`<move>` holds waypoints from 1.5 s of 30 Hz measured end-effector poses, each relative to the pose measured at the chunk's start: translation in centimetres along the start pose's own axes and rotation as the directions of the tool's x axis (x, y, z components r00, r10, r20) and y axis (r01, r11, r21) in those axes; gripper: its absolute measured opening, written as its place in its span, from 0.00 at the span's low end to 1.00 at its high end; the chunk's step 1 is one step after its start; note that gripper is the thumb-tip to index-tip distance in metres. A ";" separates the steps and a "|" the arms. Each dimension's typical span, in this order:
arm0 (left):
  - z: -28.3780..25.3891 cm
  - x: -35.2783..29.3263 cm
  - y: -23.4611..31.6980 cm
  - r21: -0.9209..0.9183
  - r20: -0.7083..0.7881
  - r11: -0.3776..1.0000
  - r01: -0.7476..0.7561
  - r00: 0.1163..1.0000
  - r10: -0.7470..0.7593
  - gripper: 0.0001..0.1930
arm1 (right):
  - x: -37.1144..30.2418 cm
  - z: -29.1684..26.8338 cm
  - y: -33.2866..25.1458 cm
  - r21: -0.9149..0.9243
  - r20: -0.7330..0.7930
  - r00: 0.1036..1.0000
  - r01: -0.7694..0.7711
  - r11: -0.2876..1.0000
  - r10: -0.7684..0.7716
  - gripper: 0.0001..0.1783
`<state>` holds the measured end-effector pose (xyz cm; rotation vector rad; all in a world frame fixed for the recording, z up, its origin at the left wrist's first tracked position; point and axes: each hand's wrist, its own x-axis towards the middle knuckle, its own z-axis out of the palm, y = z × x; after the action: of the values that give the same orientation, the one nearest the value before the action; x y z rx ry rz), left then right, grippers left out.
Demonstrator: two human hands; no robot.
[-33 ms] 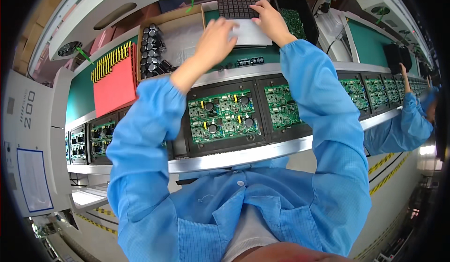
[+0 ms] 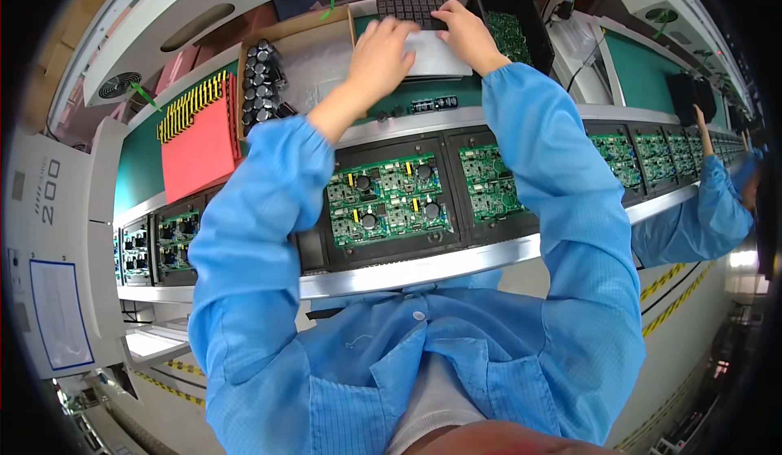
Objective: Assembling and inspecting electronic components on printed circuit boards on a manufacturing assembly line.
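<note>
A worker's bare left hand has edged forward, bringing both hands together at a black, gridded, tray-like piece at the bench's rear, behind a pale flat panel. The left fingers curl, slightly blurred; the right hand bends its fingertips over the piece's right side. From here, I cannot tell whether either grips it; the shift suggests attention centred there. Left, an open brown cardboard box holds black cylindrical components; right, a deep black bin holds small green circuit boards.
</note>
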<state>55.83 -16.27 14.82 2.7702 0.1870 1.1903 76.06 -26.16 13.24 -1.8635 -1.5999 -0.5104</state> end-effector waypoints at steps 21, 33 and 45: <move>4.5 1.6 9.9 -0.561 0.342 0.803 0.201 0.940 0.004 0.12 | -21.7 -14.5 10.1 0.084 0.522 0.832 -0.270 0.959 0.189 0.15; 13.9 -2.8 14.8 -0.397 0.629 0.912 0.100 0.753 0.191 0.09 | -23.9 -15.2 9.6 0.020 0.544 0.834 -0.121 0.992 0.091 0.15; 13.0 -2.1 16.2 -0.285 0.690 0.958 -0.005 0.693 0.209 0.05 | -30.4 -17.5 7.1 0.176 0.375 0.869 -0.410 0.895 0.324 0.15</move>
<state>64.91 -33.33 7.06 2.7794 -0.2061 0.0433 79.05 -60.80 4.87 -2.0659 -1.3749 0.1868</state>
